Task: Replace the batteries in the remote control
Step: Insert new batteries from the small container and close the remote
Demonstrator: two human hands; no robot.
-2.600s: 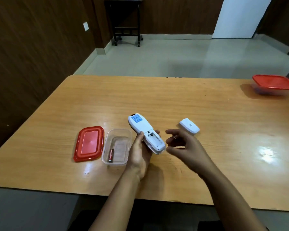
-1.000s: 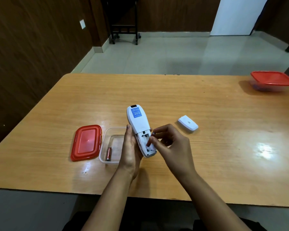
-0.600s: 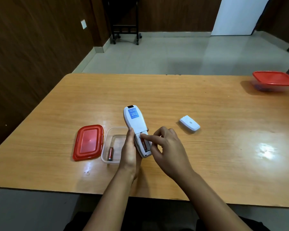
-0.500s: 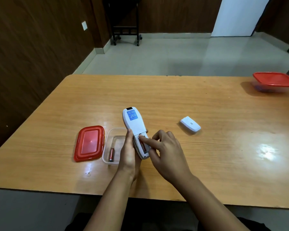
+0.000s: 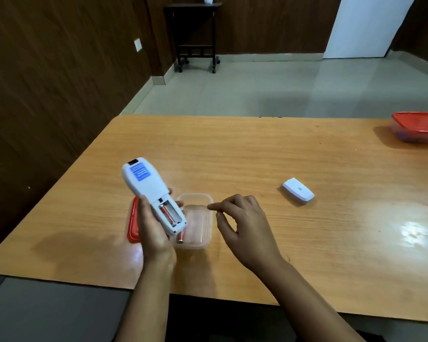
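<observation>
My left hand (image 5: pixel 152 230) holds the white remote control (image 5: pixel 148 188) back side up, above the table. Its battery compartment is uncovered and one red battery (image 5: pixel 167 214) lies in the left slot; the slot beside it looks empty. My right hand (image 5: pixel 242 224) hovers empty over the right rim of a small clear plastic container (image 5: pixel 203 219), fingers loosely curled with thumb and forefinger apart. Another red battery (image 5: pixel 181 236) lies in that container, partly hidden by the remote. The white battery cover (image 5: pixel 298 192) lies on the table to the right.
A red lid (image 5: pixel 132 223) lies left of the clear container, mostly behind my left hand. A closed container with a red lid (image 5: pixel 419 127) stands at the table's far right edge. The wooden table (image 5: pixel 257 154) ends close to me; a dark wall is on the left.
My right hand has pressed a battery into the remote's compartment and then drawn back, empty, over the clear container. My left hand has carried the remote leftward.
</observation>
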